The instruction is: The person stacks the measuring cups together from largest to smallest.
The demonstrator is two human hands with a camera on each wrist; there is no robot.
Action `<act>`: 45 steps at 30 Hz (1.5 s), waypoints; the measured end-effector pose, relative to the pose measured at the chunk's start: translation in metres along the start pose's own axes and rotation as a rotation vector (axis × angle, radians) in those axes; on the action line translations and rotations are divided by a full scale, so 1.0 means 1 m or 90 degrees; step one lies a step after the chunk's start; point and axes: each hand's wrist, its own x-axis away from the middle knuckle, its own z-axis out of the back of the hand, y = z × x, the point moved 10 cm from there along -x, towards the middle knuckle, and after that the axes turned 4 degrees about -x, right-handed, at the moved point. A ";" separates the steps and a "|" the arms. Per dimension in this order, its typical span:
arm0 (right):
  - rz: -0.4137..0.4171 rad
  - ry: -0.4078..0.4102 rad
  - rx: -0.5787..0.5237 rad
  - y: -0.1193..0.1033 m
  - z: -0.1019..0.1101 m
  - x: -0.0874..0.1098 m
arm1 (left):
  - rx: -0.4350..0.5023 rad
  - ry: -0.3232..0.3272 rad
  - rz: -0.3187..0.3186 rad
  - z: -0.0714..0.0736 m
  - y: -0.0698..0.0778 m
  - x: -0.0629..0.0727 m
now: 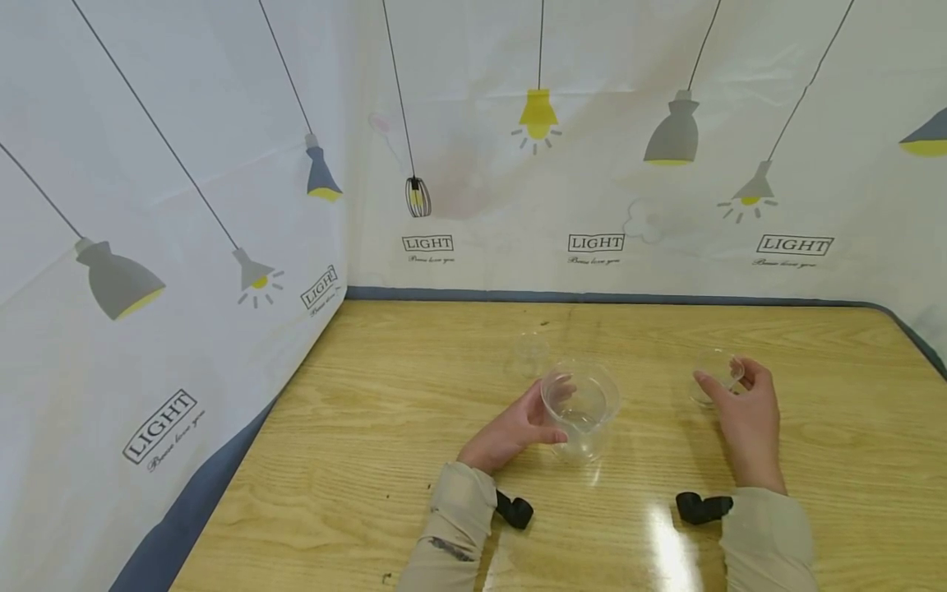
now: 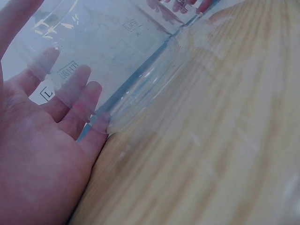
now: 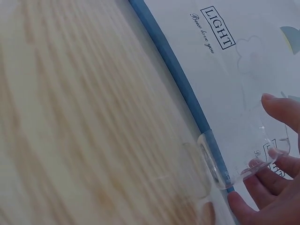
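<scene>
My left hand (image 1: pixel 518 429) holds a large clear plastic cup (image 1: pixel 594 399), thumb on the near side and fingers round the far side. The cup stands upright on the wooden table, its wide mouth facing up. In the left wrist view, fingertips show through the wall of the large cup (image 2: pixel 136 61) near its base. Farther right, a smaller clear cup (image 1: pixel 712 362) is gripped by my right hand (image 1: pixel 753 423). The right wrist view shows the small cup (image 3: pixel 234 152) between thumb and fingers, its base close to the tabletop.
Another small clear cup (image 1: pixel 531 352) stands behind the large one, slightly left. The wooden table (image 1: pixel 355 460) meets a white printed cloth (image 1: pixel 488 205) at the back and left. Black wrist mounts (image 1: pixel 515 511) jut inward from both sleeves.
</scene>
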 end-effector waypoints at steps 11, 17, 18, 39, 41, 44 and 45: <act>-0.003 0.008 0.006 -0.002 0.000 0.000 | 0.015 0.009 -0.017 0.000 0.004 0.000; 0.002 0.017 0.015 -0.004 0.000 0.002 | 0.010 0.009 -0.021 0.000 0.002 0.000; 0.002 0.016 0.015 -0.005 -0.001 0.002 | 0.010 0.009 -0.020 0.001 0.002 0.000; 0.050 0.028 0.024 -0.025 -0.001 0.007 | 0.011 0.004 -0.009 0.000 0.000 0.000; 0.051 0.029 0.022 -0.027 -0.001 0.008 | 0.013 0.004 -0.010 0.000 0.000 0.000; 0.054 0.032 0.021 -0.030 -0.001 0.008 | 0.015 0.004 -0.011 0.001 -0.001 -0.001; 0.055 0.033 0.022 -0.031 -0.001 0.008 | 0.017 0.003 -0.012 0.001 -0.001 -0.001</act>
